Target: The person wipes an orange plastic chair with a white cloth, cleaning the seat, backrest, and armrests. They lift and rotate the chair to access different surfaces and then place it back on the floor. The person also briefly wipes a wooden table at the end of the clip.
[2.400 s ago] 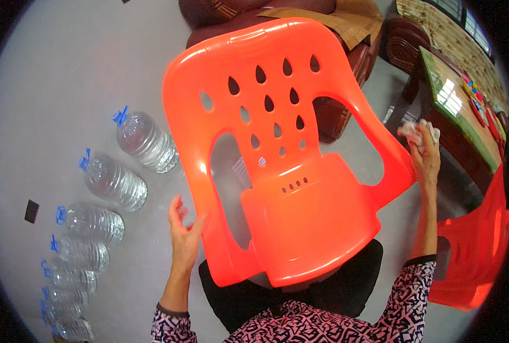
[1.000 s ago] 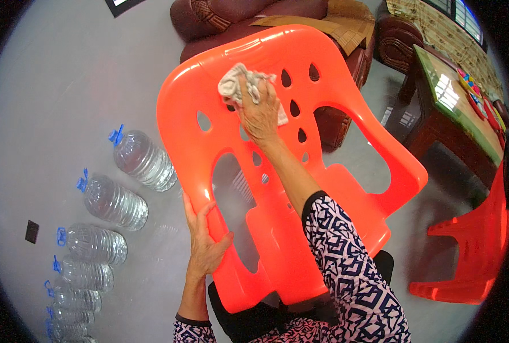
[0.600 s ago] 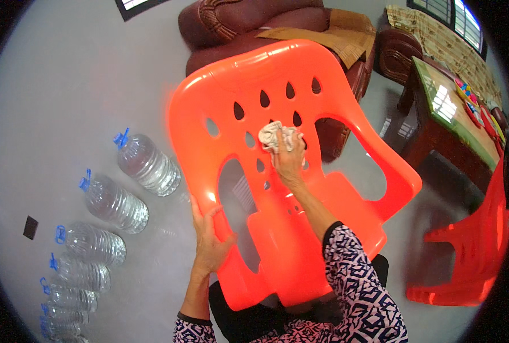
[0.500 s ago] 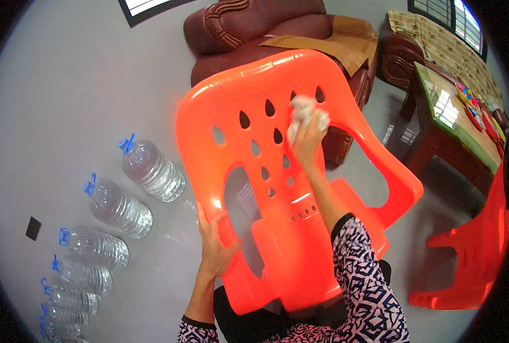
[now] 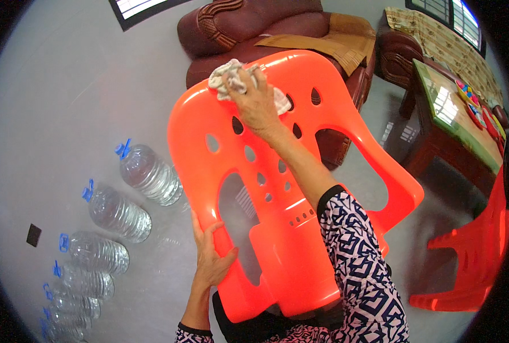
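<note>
A red-orange plastic armchair (image 5: 297, 280) leans before me, its backrest with drop-shaped holes pointing away. My right hand (image 5: 256, 108) grips a crumpled white cloth (image 5: 229, 79) and presses it on the backrest near the upper left of its top edge. Part of the cloth spreads out to the right of the fingers. My left hand (image 5: 213, 257) holds the chair's left armrest, thumb on top and the other fingers along its outer edge, partly hidden behind it.
Several large clear water bottles (image 5: 151, 174) with blue caps line the floor at left. A brown leather sofa (image 5: 254, 28) stands behind the chair. At right are a glass-topped table (image 5: 437, 103) with colourful items and another red plastic chair (image 5: 466, 251).
My right hand has moved the cloth left and up across the backrest, from the right-hand holes to near the top left edge. The left hand keeps its hold; the chair shifted slightly left.
</note>
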Demonstrator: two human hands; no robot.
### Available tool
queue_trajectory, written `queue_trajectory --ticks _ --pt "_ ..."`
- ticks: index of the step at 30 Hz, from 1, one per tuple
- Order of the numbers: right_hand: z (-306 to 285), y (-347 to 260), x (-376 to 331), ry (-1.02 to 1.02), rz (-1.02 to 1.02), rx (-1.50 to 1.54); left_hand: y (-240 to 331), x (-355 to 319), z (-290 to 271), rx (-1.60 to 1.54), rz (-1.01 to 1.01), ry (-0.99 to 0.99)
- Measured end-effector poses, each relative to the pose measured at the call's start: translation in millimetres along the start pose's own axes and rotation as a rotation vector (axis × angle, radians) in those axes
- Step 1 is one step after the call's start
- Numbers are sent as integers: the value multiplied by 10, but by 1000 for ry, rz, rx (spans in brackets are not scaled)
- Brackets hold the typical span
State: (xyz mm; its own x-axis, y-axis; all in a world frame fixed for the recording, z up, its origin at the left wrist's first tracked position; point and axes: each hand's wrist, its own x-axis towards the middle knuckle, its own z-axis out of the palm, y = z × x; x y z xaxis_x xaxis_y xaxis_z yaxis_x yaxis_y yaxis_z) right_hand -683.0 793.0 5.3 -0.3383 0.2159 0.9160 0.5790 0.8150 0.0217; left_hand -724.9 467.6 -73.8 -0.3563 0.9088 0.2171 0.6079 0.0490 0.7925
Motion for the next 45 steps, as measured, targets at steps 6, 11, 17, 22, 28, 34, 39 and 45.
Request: queue_trajectory --ticks 6,11,17,22,28,34,39,45 --pt "-203 1065 157 6 321 -265 33 22 6 -20 11 -10" --pt "-125 2411 -66 4 666 124 26 89 70 -30 64 -31" --pt "-108 1307 44 93 759 113 -146 9 10 -2 111 14" --pt "218 348 36 158 434 25 -96 33 56 14 146 33" --pt "203 -679 -221 105 218 364 -106 21 84 36 177 75" --pt "-112 -1192 -801 -102 46 509 -96 -3 197 -272 99 155" --pt "-824 -1367 -1226 -501 -105 589 -108 -21 242 -672 -114 463" --pt "-1554 -1458 -1554 -778 -85 880 -123 -32 114 -1199 -278 371"
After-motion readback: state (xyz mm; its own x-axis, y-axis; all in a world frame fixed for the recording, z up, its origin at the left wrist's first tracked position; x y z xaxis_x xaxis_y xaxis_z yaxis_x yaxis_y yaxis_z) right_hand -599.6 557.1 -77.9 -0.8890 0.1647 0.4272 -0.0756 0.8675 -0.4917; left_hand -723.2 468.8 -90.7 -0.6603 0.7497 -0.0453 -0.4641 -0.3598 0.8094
